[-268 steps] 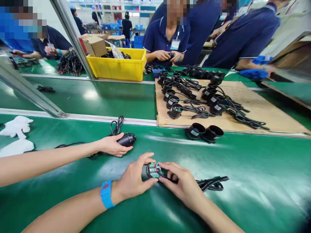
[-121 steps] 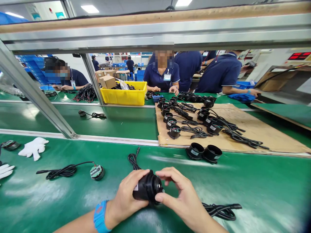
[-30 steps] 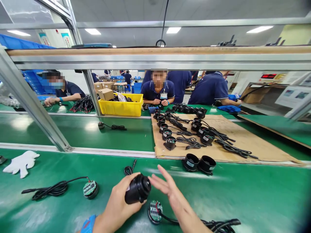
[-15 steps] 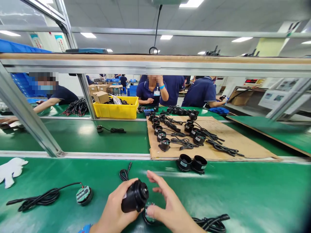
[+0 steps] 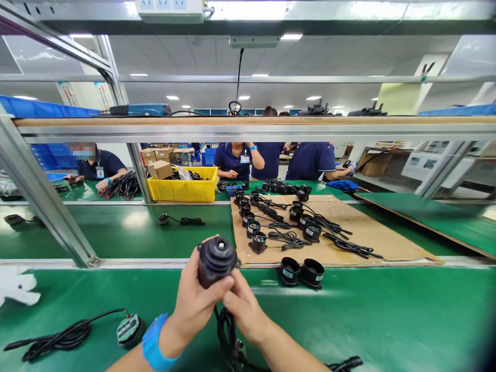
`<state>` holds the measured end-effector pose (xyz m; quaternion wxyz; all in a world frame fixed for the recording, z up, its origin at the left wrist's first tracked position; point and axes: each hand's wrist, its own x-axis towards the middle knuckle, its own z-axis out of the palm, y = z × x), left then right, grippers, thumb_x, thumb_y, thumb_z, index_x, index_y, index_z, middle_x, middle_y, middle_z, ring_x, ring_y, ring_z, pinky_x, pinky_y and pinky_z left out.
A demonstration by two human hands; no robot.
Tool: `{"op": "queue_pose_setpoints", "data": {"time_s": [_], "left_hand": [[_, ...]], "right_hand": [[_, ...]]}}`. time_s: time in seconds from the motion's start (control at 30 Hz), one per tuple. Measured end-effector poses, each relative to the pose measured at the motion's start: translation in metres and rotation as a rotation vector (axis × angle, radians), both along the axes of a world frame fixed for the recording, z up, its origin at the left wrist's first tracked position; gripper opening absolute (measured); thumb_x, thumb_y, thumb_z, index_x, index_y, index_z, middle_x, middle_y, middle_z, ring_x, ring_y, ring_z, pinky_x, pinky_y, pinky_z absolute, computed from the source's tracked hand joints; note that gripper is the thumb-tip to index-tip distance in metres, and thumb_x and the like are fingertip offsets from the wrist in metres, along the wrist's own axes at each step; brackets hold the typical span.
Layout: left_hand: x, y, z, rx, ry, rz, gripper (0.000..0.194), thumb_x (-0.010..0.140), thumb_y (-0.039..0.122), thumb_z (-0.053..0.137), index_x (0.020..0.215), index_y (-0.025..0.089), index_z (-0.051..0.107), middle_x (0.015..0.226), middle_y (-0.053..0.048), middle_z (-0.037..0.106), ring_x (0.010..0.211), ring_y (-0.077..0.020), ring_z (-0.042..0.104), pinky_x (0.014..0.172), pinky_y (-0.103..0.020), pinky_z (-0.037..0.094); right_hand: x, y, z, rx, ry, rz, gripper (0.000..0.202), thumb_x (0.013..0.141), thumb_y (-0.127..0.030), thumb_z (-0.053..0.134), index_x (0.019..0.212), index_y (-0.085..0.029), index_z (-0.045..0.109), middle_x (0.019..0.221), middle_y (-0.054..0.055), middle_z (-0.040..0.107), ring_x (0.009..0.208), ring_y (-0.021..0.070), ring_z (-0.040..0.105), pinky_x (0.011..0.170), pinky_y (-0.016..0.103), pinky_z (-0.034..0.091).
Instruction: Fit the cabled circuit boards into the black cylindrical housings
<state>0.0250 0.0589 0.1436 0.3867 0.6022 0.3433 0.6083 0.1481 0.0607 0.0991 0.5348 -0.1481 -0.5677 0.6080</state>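
My left hand point(image 5: 196, 295) wraps the housing point(image 5: 218, 261), raised above the worktop point(image 5: 372, 315); my right hand point(image 5: 248, 311) grasps its lower side. I judge it rigid, lightish and slick, best held round its sides, clear of the ridged end. The cord point(image 5: 223, 328) looping below my hands should flex easily. Beyond my right hand, two cups point(image 5: 290, 275) look stiff; I'd take their walls.

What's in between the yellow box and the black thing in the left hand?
In the head view, a green strip between pale rails, with a small round part and its black cable on it.
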Motion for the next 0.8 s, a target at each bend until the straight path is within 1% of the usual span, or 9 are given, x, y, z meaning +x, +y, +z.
{"op": "queue_pose_setpoints", "data": {"time_s": [0.1, 0.17, 0.23, 0.27, 0.33, 0.4, 0.5, 0.6, 0.8], "left_hand": [[0.012, 0.018, -0.002, -0.201, 0.06, -0.045, 0.059, 0.086, 0.061, 0.069, 0.128, 0.023, 0.052, 0.086, 0.0, 0.069, 0.038, -0.0098, 0.054, 0.029, -0.021, 0.045], [0.018, 0.032, -0.011, -0.281, 0.098, -0.072, 0.061, 0.093, 0.067, 0.053, 0.134, 0.023, 0.048, 0.099, -0.005, 0.07, 0.046, -0.0134, 0.061, 0.032, -0.024, 0.049], [0.021, 0.049, -0.021, -0.254, 0.191, -0.075, 0.064, 0.1, 0.067, 0.036, 0.144, 0.022, 0.045, 0.129, -0.012, 0.066, 0.087, -0.0217, 0.074, 0.062, -0.03, 0.064], [0.02, 0.06, -0.027, -0.219, 0.279, -0.059, 0.065, 0.103, 0.065, 0.028, 0.148, 0.022, 0.043, 0.143, -0.012, 0.059, 0.111, -0.0239, 0.07, 0.085, -0.033, 0.064], [0.014, 0.088, -0.04, -0.172, 0.467, 0.006, 0.063, 0.105, 0.059, 0.023, 0.153, 0.021, 0.04, 0.159, -0.009, 0.045, 0.144, -0.0224, 0.047, 0.117, -0.034, 0.044], [0.0, 0.122, -0.053, -0.217, 0.6, 0.111, 0.061, 0.106, 0.056, 0.028, 0.153, 0.019, 0.041, 0.16, -0.011, 0.042, 0.15, -0.0223, 0.038, 0.123, -0.035, 0.033], [-0.033, 0.179, -0.071, -0.339, 0.705, 0.293, 0.058, 0.103, 0.049, 0.045, 0.148, 0.012, 0.046, 0.151, -0.02, 0.05, 0.144, -0.029, 0.045, 0.119, -0.044, 0.038], [-0.073, 0.229, -0.081, -0.411, 0.836, 0.499, 0.057, 0.098, 0.041, 0.062, 0.146, 0.015, 0.046, 0.152, -0.018, 0.047, 0.139, -0.0345, 0.047, 0.114, -0.057, 0.041], [-0.137, 0.297, -0.092, -0.41, 1.061, 0.758, 0.057, 0.097, 0.034, 0.066, 0.148, 0.021, 0.044, 0.158, -0.014, 0.037, 0.14, -0.0372, 0.043, 0.113, -0.063, 0.04]], "right_hand": [[0.003, 0.014, 0.007, -0.153, 0.05, -0.012, 0.06, 0.082, -0.06, 0.075, 0.132, -0.031, 0.058, 0.108, 0.003, 0.064, 0.073, 0.0134, 0.059, 0.056, 0.023, 0.052], [0.007, 0.025, 0.007, -0.307, 0.047, -0.111, 0.057, 0.08, -0.058, 0.078, 0.124, -0.027, 0.062, 0.083, -0.002, 0.061, 0.058, 0.0092, 0.049, 0.045, 0.018, 0.043], [0.012, 0.04, 0.005, -0.423, 0.049, -0.205, 0.055, 0.075, -0.058, 0.083, 0.113, -0.023, 0.065, 0.067, -0.006, 0.053, 0.052, 0.0067, 0.042, 0.039, 0.013, 0.033], [0.015, 0.048, 0.005, -0.463, 0.058, -0.234, 0.055, 0.073, -0.059, 0.084, 0.107, -0.021, 0.066, 0.064, -0.007, 0.051, 0.051, 0.0055, 0.04, 0.038, 0.011, 0.028], [0.025, 0.067, 0.008, -0.525, 0.079, -0.264, 0.054, 0.073, -0.062, 0.082, 0.098, -0.018, 0.065, 0.066, -0.005, 0.054, 0.047, 0.0029, 0.034, 0.036, 0.01, 0.022], [0.037, 0.091, 0.015, -0.593, 0.087, -0.285, 0.051, 0.078, -0.064, 0.077, 0.092, -0.017, 0.063, 0.072, -0.001, 0.061, 0.044, 0.0014, 0.029, 0.033, 0.01, 0.019], [0.059, 0.13, 0.037, -0.666, 0.086, -0.322, 0.041, 0.092, -0.058, 0.063, 0.089, -0.016, 0.061, 0.077, 0.005, 0.068, 0.04, 0.0016, 0.028, 0.03, 0.011, 0.02], [0.08, 0.169, 0.062, -0.681, 0.078, -0.376, 0.037, 0.1, -0.052, 0.052, 0.09, -0.017, 0.059, 0.079, 0.008, 0.07, 0.038, 0.0031, 0.031, 0.028, 0.012, 0.023], [0.107, 0.242, 0.091, -0.647, 0.023, -0.533, 0.041, 0.101, -0.055, 0.05, 0.083, -0.018, 0.056, 0.068, 0.004, 0.065, 0.037, 0.0032, 0.033, 0.027, 0.012, 0.022]]}}
